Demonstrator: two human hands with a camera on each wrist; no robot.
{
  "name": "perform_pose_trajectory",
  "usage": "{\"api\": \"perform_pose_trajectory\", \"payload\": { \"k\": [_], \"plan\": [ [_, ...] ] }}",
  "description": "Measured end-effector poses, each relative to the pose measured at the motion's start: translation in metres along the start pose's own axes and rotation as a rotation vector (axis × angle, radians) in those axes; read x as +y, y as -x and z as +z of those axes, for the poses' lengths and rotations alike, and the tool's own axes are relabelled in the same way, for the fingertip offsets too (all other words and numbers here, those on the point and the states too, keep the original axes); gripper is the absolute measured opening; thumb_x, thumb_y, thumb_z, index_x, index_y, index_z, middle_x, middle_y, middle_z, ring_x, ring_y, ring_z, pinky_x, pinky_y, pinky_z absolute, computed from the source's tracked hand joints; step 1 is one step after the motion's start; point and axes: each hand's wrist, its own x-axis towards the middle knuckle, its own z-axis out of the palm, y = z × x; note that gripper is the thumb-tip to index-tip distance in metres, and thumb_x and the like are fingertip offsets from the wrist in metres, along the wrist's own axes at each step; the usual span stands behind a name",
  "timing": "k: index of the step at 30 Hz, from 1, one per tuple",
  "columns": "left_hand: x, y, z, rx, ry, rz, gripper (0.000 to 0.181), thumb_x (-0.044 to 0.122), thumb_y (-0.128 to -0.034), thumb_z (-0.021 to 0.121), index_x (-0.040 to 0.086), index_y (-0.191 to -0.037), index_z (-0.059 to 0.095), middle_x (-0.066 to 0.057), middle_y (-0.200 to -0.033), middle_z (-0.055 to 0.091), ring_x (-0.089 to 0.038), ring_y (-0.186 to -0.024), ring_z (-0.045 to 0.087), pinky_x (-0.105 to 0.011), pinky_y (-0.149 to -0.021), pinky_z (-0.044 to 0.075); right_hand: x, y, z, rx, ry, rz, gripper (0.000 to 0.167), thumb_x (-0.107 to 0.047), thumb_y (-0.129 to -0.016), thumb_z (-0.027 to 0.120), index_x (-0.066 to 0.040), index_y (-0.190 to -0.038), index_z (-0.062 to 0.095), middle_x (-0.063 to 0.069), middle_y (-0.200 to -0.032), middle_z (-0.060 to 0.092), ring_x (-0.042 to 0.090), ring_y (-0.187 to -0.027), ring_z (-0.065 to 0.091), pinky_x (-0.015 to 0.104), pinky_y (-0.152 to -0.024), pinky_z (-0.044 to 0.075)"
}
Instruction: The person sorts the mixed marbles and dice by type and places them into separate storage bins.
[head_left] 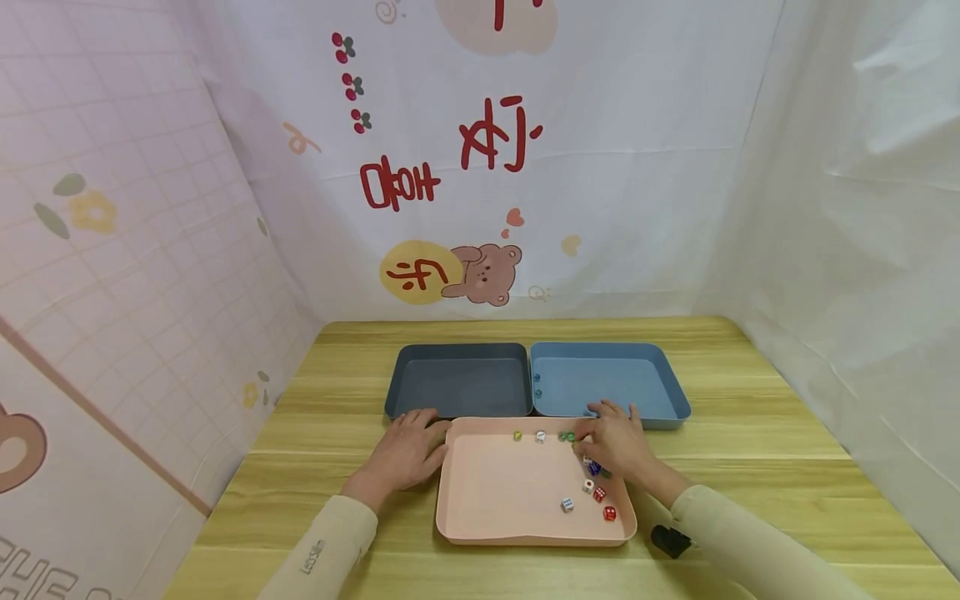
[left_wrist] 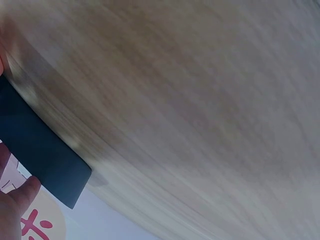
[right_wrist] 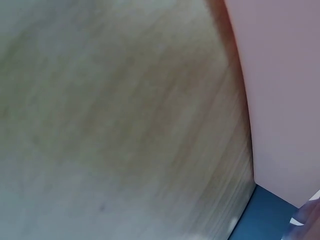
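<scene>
A shallow pink tray [head_left: 498, 500] lies on the table with small dice in it. Along its far side are a yellow die [head_left: 517, 436], a white die [head_left: 541, 437] and green dice [head_left: 566, 437]. On the right are a dark blue die [head_left: 594, 468], red dice [head_left: 610, 513] and white dice [head_left: 588, 486]; a pale die [head_left: 567, 504] lies nearer the front. My right hand [head_left: 617, 442] reaches over the far right corner, thumb and forefinger down beside the green dice; whether they pinch one is hidden. My left hand [head_left: 408, 450] rests at the tray's left rim, fingers relaxed.
Behind the pink tray stand a dark grey-blue tray [head_left: 457, 383] on the left and a lighter blue tray [head_left: 607, 383] on the right. Small teal pieces [head_left: 537, 393] sit along the blue tray's left side. A black object [head_left: 670, 541] lies by my right sleeve.
</scene>
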Motion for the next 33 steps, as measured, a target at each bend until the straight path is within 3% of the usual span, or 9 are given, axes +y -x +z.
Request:
{"api": "perform_pose_trajectory", "payload": {
  "k": [8,12,18,28,33],
  "plan": [
    [0.001,-0.001,-0.001,-0.005,0.0,-0.009,0.036,0.026,-0.0994,0.059,0.012,-0.132,0.063,-0.017,-0.131,0.054,-0.04,-0.124,0.05,-0.063,-0.102,0.038,0.001,-0.001,0.001,0.0,-0.021,-0.006,0.008,-0.023,-0.081,0.082,-0.028,-0.078,0.076,0.019,-0.126,0.064,0.05,-0.132,0.04,0.081,-0.1,0.012],
    [0.001,0.0,0.0,0.01,-0.005,-0.002,0.035,0.026,-0.0989,0.06,0.012,-0.131,0.064,-0.017,-0.13,0.055,-0.04,-0.123,0.051,-0.062,-0.101,0.039,0.0,-0.001,-0.002,-0.015,-0.018,0.006,0.004,-0.025,-0.082,0.081,-0.025,-0.086,0.078,0.021,-0.13,0.061,0.05,-0.133,0.039,0.08,-0.101,0.013],
    [0.002,0.0,0.001,0.011,-0.009,-0.002,0.035,0.026,-0.0992,0.06,0.012,-0.131,0.063,-0.017,-0.131,0.055,-0.04,-0.123,0.051,-0.062,-0.101,0.039,-0.003,-0.005,-0.01,-0.026,-0.046,0.029,0.012,-0.023,-0.086,0.077,-0.016,-0.095,0.081,0.024,-0.135,0.056,0.049,-0.135,0.037,0.078,-0.103,0.014],
    [0.001,0.0,0.0,-0.008,0.006,-0.013,0.036,0.027,-0.0999,0.059,0.013,-0.133,0.063,-0.017,-0.132,0.054,-0.039,-0.126,0.049,-0.063,-0.103,0.037,-0.004,-0.012,-0.02,-0.004,-0.128,0.071,0.007,-0.024,-0.089,0.075,-0.019,-0.092,0.08,0.023,-0.139,0.053,0.049,-0.136,0.035,0.075,-0.106,0.013],
    [0.001,0.001,0.0,-0.001,0.005,-0.008,0.036,0.026,-0.0995,0.059,0.012,-0.132,0.063,-0.017,-0.131,0.054,-0.04,-0.125,0.049,-0.063,-0.102,0.037,-0.003,-0.015,-0.023,0.008,-0.117,0.049,0.007,-0.02,-0.089,0.075,-0.019,-0.094,0.079,0.024,-0.138,0.053,0.049,-0.135,0.036,0.076,-0.104,0.016]
  ]
}}
